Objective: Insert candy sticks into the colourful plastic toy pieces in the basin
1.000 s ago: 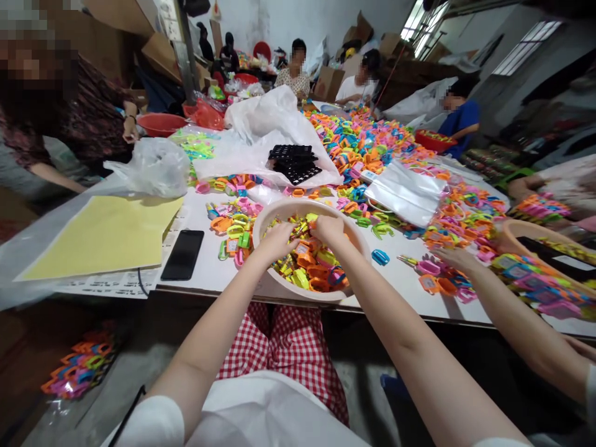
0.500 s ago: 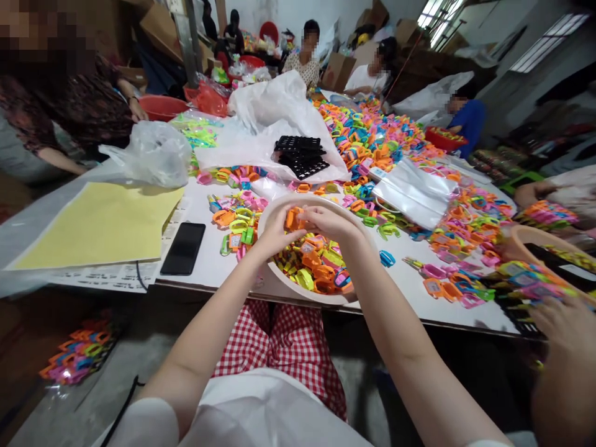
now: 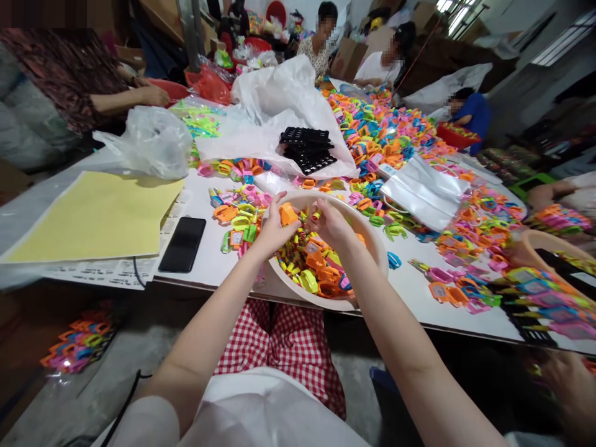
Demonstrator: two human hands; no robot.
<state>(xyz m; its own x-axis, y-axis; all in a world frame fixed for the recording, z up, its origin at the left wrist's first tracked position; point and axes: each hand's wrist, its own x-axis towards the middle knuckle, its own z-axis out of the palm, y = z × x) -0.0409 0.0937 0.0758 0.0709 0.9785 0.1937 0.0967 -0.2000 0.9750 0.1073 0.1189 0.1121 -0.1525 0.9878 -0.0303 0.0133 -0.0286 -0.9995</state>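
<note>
A white basin (image 3: 379,261) stands at the table edge before me, filled with small yellow-and-red pieces and larger plastic pieces in orange, yellow and pink. Over its left side, my left hand (image 3: 274,228) is closed on an orange plastic piece (image 3: 287,214). My right hand (image 3: 331,225) is above the basin's middle, its fingers pinched round a small yellow-and-red piece (image 3: 316,215). A gap separates the two hands. The right hand's fingertips are partly hidden.
A black phone (image 3: 183,244) and a yellow sheet (image 3: 97,217) lie left. Behind the basin are black grid trays (image 3: 307,150) on white plastic. A white packet (image 3: 426,191) rests among heaped colourful pieces (image 3: 372,127). Loaded strips (image 3: 549,304) lie right, near another person's hand (image 3: 572,385).
My hands have moved apart; they were together at the orange piece, which stays in my left hand. My right hand has shifted slightly lower, with a small yellow-and-red piece now showing in its fingers.
</note>
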